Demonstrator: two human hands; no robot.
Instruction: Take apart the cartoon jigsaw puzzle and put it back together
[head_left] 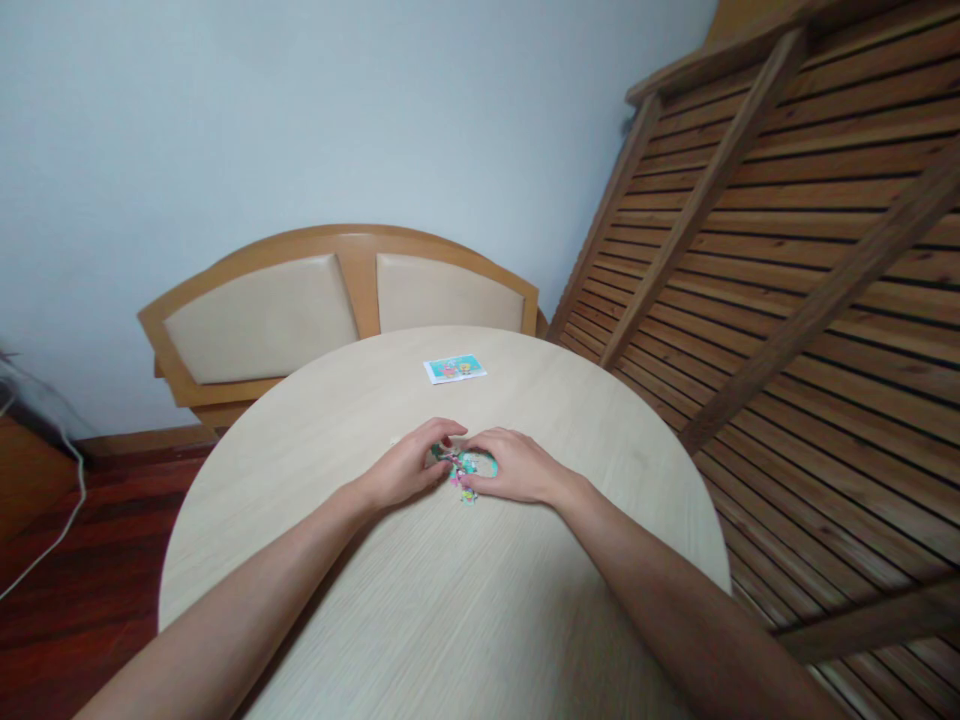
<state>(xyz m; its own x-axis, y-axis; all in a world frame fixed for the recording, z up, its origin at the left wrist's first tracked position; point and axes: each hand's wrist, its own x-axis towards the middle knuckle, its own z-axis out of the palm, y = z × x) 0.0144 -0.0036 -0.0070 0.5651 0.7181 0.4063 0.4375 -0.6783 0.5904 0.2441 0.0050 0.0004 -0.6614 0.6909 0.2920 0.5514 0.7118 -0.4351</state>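
Pieces (pixel 469 464): three o'clock from our left grip (pixel 405 467), nine from our right grip (pixel 519 466); whether either holds any, we cannot tell.

You are in what looks like a room in a home, probably a bedroom, going by the furniture. Across from you, a wooden frame (pixel 358 285) with a curved top and cream padded panels (pixel 262 320) resembles a headboard, standing by a plain pale wall (pixel 337 120). To your right, a big slatted wooden panel (pixel 780 300), much like a bed base, stands upright. Your round bench (pixel 450 610) has a household look, with its pale wood grain. Down on your left you have a reddish wood-look floor (pixel 112 580), a wooden skirting board (pixel 142 442) and a loose white cable (pixel 71 500).
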